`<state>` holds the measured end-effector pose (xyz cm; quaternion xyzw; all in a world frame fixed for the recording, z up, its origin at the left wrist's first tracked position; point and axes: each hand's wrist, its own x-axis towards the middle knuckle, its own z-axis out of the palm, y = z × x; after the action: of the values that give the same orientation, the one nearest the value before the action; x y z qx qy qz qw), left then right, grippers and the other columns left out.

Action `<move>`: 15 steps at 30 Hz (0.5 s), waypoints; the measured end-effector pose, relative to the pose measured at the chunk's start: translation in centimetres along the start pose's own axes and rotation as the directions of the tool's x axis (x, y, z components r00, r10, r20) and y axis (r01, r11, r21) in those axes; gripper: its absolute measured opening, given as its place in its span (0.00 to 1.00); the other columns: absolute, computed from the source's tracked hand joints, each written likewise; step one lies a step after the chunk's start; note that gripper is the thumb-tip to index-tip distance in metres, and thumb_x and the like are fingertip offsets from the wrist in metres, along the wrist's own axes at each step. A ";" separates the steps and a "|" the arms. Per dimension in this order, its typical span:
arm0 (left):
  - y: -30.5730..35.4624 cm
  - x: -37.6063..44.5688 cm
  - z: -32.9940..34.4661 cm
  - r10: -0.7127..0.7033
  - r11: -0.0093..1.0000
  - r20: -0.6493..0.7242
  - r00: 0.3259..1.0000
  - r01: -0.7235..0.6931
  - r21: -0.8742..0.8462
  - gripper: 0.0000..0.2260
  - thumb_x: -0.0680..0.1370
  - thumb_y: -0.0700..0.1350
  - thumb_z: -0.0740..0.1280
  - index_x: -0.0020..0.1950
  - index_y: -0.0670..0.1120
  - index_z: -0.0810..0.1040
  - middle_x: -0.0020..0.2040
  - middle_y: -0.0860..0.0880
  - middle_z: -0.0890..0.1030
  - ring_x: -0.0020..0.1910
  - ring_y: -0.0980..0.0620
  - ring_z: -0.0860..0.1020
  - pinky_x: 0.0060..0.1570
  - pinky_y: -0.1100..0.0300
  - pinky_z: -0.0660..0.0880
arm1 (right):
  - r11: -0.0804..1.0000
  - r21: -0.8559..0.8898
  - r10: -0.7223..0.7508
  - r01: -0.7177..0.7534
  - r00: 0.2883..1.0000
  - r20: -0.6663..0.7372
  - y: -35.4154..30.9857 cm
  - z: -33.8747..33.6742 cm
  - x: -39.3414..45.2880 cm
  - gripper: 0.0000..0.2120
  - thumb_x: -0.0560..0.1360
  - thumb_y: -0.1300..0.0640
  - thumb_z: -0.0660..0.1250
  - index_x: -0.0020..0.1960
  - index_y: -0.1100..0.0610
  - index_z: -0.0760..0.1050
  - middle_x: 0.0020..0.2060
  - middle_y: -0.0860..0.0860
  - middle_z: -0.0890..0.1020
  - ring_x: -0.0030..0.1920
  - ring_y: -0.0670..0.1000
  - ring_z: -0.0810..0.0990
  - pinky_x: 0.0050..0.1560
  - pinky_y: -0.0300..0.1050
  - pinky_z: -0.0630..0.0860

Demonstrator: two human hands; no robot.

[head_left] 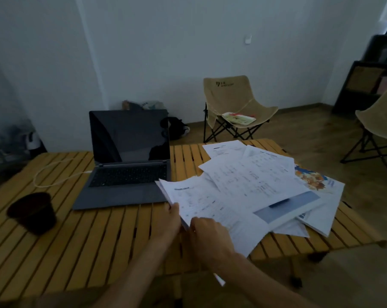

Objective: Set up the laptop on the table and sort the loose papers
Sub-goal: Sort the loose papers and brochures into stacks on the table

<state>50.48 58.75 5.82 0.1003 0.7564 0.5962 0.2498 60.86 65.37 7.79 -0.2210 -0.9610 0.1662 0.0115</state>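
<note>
Laptop: stood open on the slatted counter, screen dark, white cable plugged at its left side.
Papers: lay spread in a loose overlapping heap on the counter, right of the laptop; nearest sheets overlapped its front right corner.
Left hand: pinched the near left edge of the front sheets, thumb on top.
Right hand: fingers curled on the same sheets, just beside the left hand.
Cup: dark, at the counter's left.
Chair: beige, beyond the counter.
</note>
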 end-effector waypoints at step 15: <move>-3.1 3.9 -8.1 0.083 0.977 -0.125 0.989 -0.056 0.205 0.11 0.80 0.39 0.64 0.61 0.51 0.72 0.55 0.50 0.80 0.52 0.51 0.79 0.52 0.51 0.77 | 0.796 0.563 0.260 -0.223 0.966 0.016 4.9 4.3 5.4 0.23 0.79 0.51 0.64 0.72 0.50 0.64 0.67 0.44 0.70 0.68 0.48 0.69 0.68 0.46 0.71</move>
<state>43.58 52.80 3.15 0.1115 0.8236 0.5308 0.1662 57.65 70.52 1.86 -0.3337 -0.8330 0.4333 0.0844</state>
